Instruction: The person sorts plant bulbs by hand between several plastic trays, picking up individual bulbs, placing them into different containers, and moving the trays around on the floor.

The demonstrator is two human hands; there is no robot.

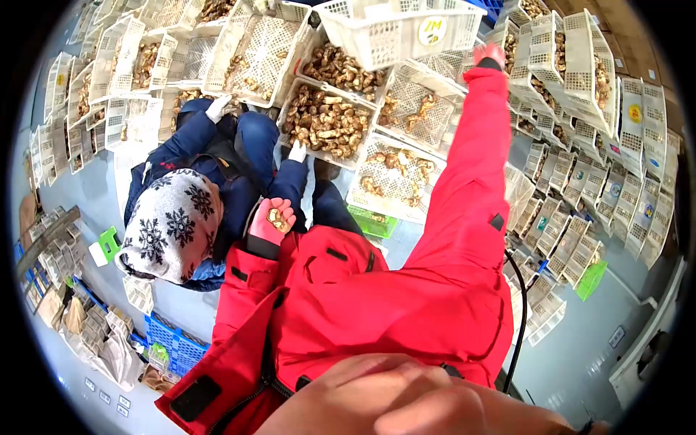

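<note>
Mushrooms [277, 218], crate [377, 36] label [433, 30] "JM"

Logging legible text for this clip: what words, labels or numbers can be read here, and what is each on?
"JM", or something close to it: black letters on the round yellow-rimmed sticker on the front of the white plastic basket at top centre; fisheye blur leaves it uncertain.
Round stickers on the stacked white baskets at right: too small to read.
Small labels along the floor edge at lower left: too small and blurred to read.
</note>
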